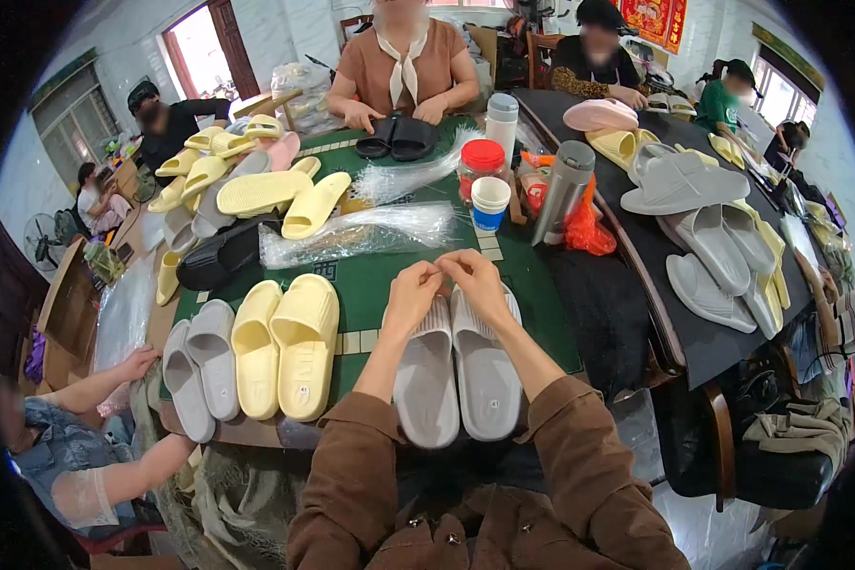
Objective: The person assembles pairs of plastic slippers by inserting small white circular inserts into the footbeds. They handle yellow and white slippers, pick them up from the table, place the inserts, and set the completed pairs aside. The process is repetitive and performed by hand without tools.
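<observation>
Yellow slippers (304,347) are lying on the bench (541,313) at eight o'clock. The left hand (414,293) is nearly meeting the right hand (478,285) over grey slippers (427,385) lying at six; fingers are bunching narrowly, any hold I cannot tell

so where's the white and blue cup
In the head view, the cup stands right of centre on the green table, beyond the right hand, in front of the red-lidded jar and left of the grey flask.
</observation>
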The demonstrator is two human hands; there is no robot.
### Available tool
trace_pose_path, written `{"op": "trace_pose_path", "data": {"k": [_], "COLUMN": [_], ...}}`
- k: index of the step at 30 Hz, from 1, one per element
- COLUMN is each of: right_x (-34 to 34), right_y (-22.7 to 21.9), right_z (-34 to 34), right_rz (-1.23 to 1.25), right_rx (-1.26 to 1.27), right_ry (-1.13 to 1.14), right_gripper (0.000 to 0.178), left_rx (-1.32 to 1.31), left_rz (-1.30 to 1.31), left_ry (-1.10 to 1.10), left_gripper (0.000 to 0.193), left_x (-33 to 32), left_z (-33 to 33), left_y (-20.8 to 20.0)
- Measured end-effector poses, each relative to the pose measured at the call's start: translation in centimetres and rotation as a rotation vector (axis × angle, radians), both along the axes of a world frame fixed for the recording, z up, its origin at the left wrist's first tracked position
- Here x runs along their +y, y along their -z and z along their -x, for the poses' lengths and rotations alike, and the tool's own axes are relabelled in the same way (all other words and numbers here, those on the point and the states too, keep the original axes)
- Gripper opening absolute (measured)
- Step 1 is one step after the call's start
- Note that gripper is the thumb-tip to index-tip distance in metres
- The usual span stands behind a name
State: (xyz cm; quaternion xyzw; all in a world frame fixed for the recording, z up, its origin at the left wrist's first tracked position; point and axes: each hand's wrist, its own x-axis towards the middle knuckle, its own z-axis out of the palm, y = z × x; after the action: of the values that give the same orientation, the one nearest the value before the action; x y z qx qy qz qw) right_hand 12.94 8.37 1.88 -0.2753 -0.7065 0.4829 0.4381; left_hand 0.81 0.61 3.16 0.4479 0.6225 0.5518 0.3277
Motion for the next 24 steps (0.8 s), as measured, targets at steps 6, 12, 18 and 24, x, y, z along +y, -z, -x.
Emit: {"op": "trace_pose_path", "data": {"k": [6,12,18,24], "right_x": [0.7,0.6,0.4,0.6], "right_y": [1.0,0.5,-0.2,0.1], "right_z": [0.0,-0.2,-0.4,-0.5], "right_rz": [0.191,0.273,0.277,0.273], "right_rx": [0.226,0.259,0.145,0.131], "right_ry": [-0.201,-0.173,-0.218,-0.224], "right_gripper": [0.030,0.017,0.022,0.022], "left_rx": [-0.330,-0.185,-0.129,-0.064], "left_rz": [-0.175,-0.099,-0.160,-0.138], "left_ry": [-0.117,-0.127,-0.133,-0.159], "left_gripper": [0.012,0.013,0.016,0.015], "left_x": [-0.3,-0.4,-0.6,-0.7], "left_z": [0.3,-0.3,-0.6,-0.7], "left_y": [1.3,0.9,1.2,1.2]}}
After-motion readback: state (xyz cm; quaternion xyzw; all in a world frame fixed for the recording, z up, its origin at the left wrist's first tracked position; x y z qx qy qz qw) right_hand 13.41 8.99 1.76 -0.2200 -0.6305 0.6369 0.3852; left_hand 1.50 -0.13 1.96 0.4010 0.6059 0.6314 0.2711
